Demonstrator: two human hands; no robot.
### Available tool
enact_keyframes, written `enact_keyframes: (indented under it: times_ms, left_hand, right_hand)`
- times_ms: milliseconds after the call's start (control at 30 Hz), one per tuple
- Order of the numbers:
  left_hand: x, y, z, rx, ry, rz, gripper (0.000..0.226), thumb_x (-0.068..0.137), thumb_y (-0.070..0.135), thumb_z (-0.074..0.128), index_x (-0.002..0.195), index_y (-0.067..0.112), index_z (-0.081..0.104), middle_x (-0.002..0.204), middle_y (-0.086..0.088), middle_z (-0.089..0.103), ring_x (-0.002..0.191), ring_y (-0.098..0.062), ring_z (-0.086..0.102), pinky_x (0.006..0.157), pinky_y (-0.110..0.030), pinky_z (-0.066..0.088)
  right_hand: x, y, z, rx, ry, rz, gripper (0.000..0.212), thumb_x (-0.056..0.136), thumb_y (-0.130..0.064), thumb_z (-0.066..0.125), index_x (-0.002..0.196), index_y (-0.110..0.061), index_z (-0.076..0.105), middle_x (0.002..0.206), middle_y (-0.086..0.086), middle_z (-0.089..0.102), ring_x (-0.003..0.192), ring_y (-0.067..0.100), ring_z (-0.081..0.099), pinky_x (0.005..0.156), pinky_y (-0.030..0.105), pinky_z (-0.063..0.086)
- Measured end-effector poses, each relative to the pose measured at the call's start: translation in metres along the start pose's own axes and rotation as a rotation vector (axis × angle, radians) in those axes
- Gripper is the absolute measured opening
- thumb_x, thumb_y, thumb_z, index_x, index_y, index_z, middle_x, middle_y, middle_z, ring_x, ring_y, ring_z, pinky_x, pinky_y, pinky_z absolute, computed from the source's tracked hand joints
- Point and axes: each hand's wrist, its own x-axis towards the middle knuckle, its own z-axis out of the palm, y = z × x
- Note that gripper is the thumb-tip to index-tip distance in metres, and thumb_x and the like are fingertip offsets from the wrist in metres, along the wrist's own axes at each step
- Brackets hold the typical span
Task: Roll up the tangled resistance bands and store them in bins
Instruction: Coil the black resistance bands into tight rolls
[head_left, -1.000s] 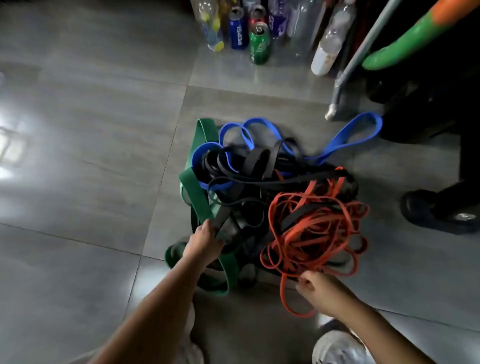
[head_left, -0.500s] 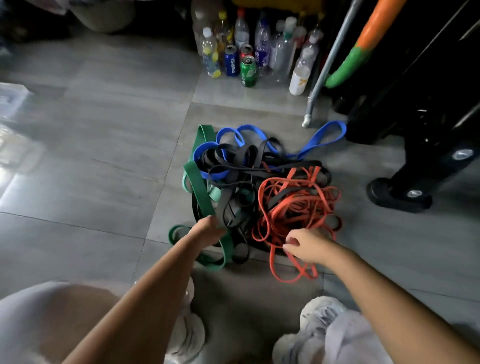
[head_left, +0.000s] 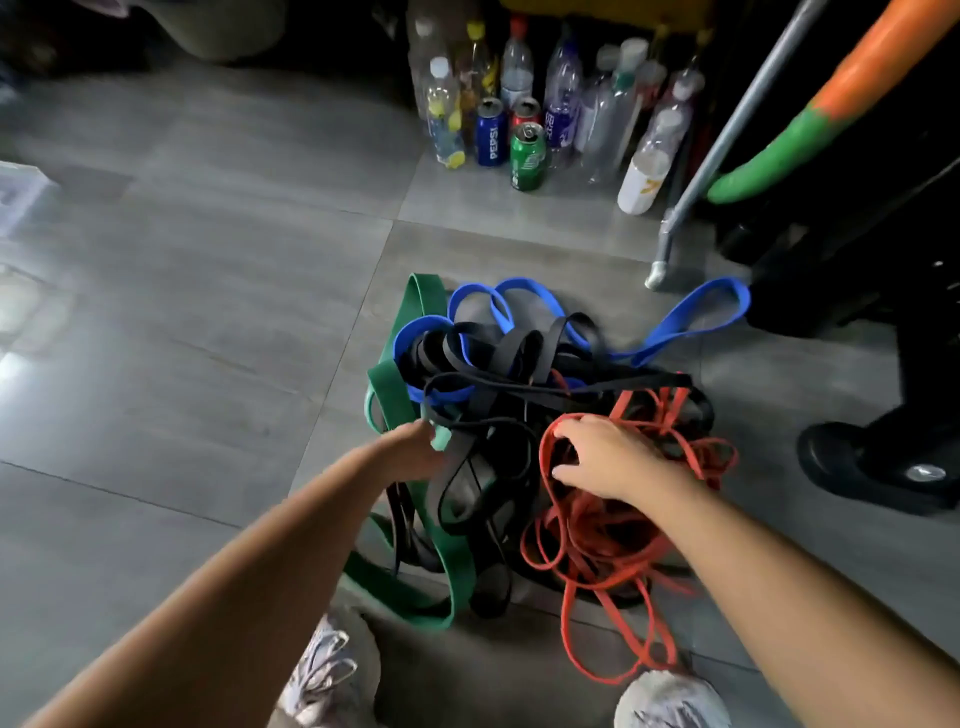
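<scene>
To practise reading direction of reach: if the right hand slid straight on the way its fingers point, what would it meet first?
The right hand would likely meet the orange loop curving just ahead of its fingers, then the black bands; depth is unclear.

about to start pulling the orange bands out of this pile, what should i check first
1. Grip of the left hand on the green band: ok, fingers curl round it at the pile's edge.
2. Grip of the right hand on the orange bands: cannot tell, it lies over them.
3. The orange bands free of the black bands: not ok, they interlace.
4. Pile clear of the cans and bottles: ok, they stand apart behind it.
5. A bin within reach: cannot tell, none plainly in view.
</scene>
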Motion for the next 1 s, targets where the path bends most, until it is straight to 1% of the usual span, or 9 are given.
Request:
enact_keyframes:
  times_ms: [100, 267, 367, 433, 567, 667, 800, 900, 1000]
  left_hand:
    - [0.036, 0.012, -0.029, 0.026, 0.011, 0.057, 0.016, 0.090, 0.018, 0.053, 0.102, 0.007, 0.053, 0.077, -0.007, 0.054, 0.066, -0.019, 0.046, 0.045, -0.013, 0.032]
    - [0.081, 0.012, -0.010, 0.118, 0.001, -0.024, 0.061, 0.080, 0.051, 0.062, 0.123, 0.009, 0.046, 0.118, -0.016, 0.050, 0.104, -0.032, 0.055, 0.078, -0.028, 0.043]
    - [0.086, 0.003, 0.011, 0.121, 0.106, -0.031, 0.068, 0.073, 0.061, 0.064, 0.120, 0.013, 0.051, 0.122, -0.013, 0.040, 0.113, -0.032, 0.049, 0.092, -0.034, 0.042]
    - [0.083, 0.001, 0.024, 0.091, 0.149, -0.005, 0.073, 0.069, 0.064, 0.067, 0.118, 0.013, 0.051, 0.119, -0.010, 0.038, 0.115, -0.030, 0.045, 0.094, -0.035, 0.040]
    - [0.073, 0.000, 0.048, 0.007, 0.271, 0.073, 0.072, 0.070, 0.059, 0.069, 0.124, 0.017, 0.048, 0.118, -0.007, 0.034, 0.117, -0.029, 0.037, 0.097, -0.035, 0.038]
    - [0.067, -0.006, 0.064, -0.035, 0.295, 0.080, 0.066, 0.074, 0.053, 0.068, 0.127, 0.021, 0.048, 0.122, -0.006, 0.036, 0.113, -0.028, 0.039, 0.098, -0.033, 0.037]
    - [0.050, -0.005, 0.076, -0.689, 0.165, 0.116, 0.043, 0.077, 0.042, 0.073, 0.111, 0.018, 0.061, 0.108, 0.006, 0.063, 0.104, -0.015, 0.057, 0.090, -0.026, 0.048]
    - [0.036, 0.002, 0.074, -1.152, -0.042, 0.093, 0.031, 0.079, 0.035, 0.063, 0.098, 0.010, 0.063, 0.072, 0.011, 0.070, 0.072, -0.005, 0.065, 0.061, -0.016, 0.049]
    - [0.034, 0.006, 0.074, -1.357, -0.273, -0.034, 0.042, 0.081, 0.041, 0.063, 0.101, 0.004, 0.065, 0.084, -0.004, 0.072, 0.078, -0.015, 0.068, 0.066, -0.026, 0.053]
  right_hand:
    - [0.043, 0.000, -0.029, -0.178, -0.030, -0.071, 0.055, 0.082, -0.043, 0.060, 0.130, -0.022, 0.044, 0.124, 0.005, 0.050, 0.117, 0.030, 0.052, 0.090, 0.039, 0.045]
    - [0.102, -0.003, -0.023, -0.189, 0.002, -0.124, 0.079, 0.072, -0.060, 0.064, 0.134, -0.020, 0.036, 0.132, 0.004, 0.046, 0.125, 0.027, 0.043, 0.100, 0.043, 0.038]
    - [0.114, -0.014, 0.019, -0.177, -0.006, -0.080, 0.114, 0.060, -0.069, 0.068, 0.146, -0.017, 0.016, 0.143, 0.005, 0.035, 0.132, 0.027, 0.034, 0.106, 0.042, 0.027]
    - [0.119, -0.017, 0.042, -0.211, 0.045, 0.010, 0.120, 0.060, -0.064, 0.073, 0.147, -0.014, 0.006, 0.142, 0.008, 0.033, 0.131, 0.027, 0.033, 0.106, 0.040, 0.028]
    - [0.124, -0.009, 0.055, -0.156, 0.094, 0.206, 0.066, 0.075, -0.045, 0.070, 0.125, -0.019, 0.035, 0.130, 0.011, 0.046, 0.122, 0.029, 0.046, 0.097, 0.040, 0.035]
    - [0.115, -0.007, 0.057, -0.181, 0.120, 0.099, 0.037, 0.085, -0.037, 0.058, 0.116, -0.024, 0.042, 0.119, 0.009, 0.052, 0.115, 0.030, 0.051, 0.094, 0.040, 0.036]
    - [0.089, -0.015, 0.055, -0.162, 0.087, -0.121, 0.032, 0.087, -0.030, 0.056, 0.116, -0.025, 0.043, 0.111, 0.002, 0.062, 0.109, 0.026, 0.054, 0.091, 0.038, 0.032]
    - [0.064, -0.030, 0.053, -0.018, 0.075, -0.128, 0.036, 0.087, -0.033, 0.056, 0.119, -0.024, 0.043, 0.112, 0.002, 0.063, 0.109, 0.026, 0.053, 0.092, 0.034, 0.032]
    - [0.046, -0.048, 0.058, 0.139, 0.049, -0.149, 0.048, 0.083, -0.037, 0.058, 0.126, -0.023, 0.043, 0.114, 0.004, 0.063, 0.108, 0.027, 0.054, 0.091, 0.031, 0.035]
